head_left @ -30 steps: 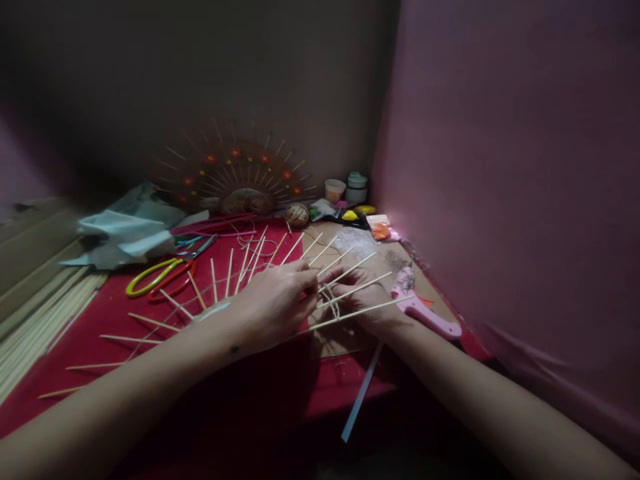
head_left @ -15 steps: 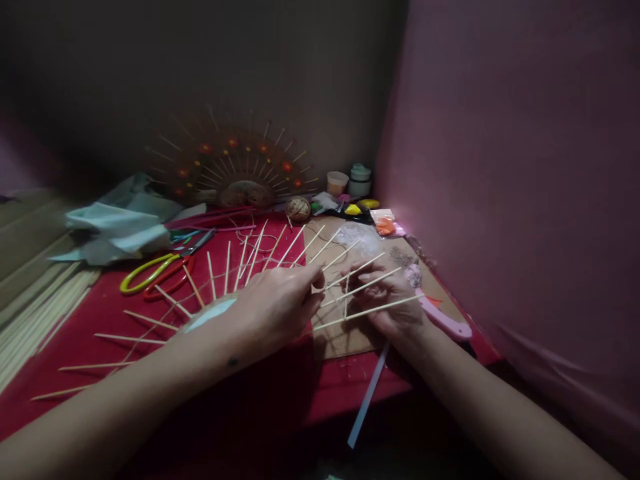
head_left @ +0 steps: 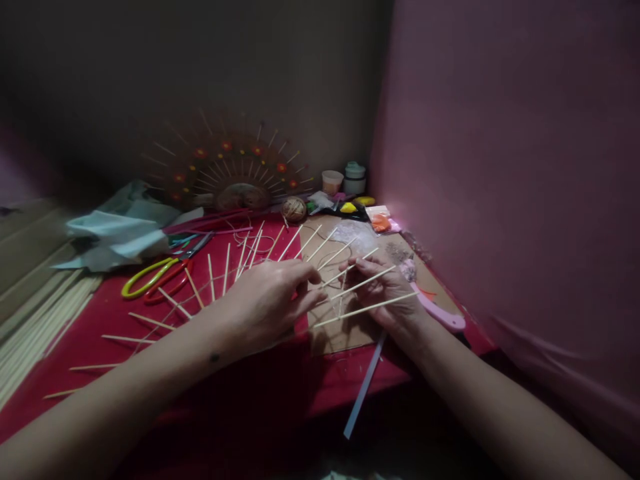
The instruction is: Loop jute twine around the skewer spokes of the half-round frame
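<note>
Thin wooden sticks [head_left: 314,241] fan out in a half circle, linked by a strand of twine [head_left: 341,293] that shows best between the right-hand sticks. My left hand [head_left: 273,297] reaches across the fan's middle, covering its centre. Its thumb and forefinger are parted, close to the inner part of a stick on the right. On the right side, my right hand [head_left: 385,293] pinches a stick near its outer end, beside the twine. Two lower sticks cross in front of that hand's fingers and palm.
Scissors [head_left: 150,277] with yellow and red handles lie left on the red cloth [head_left: 240,393]. A twine ball [head_left: 294,209] and a decorated stick fan [head_left: 243,195] are behind. Brown cardboard [head_left: 330,343] lies under the right sticks, near a pink-handled tool [head_left: 443,313]. Loose sticks [head_left: 45,333] lie left.
My left thumb and forefinger have come apart from their closer pinch. My right hand stays at the right-hand sticks, and the whole view has shifted slightly.
</note>
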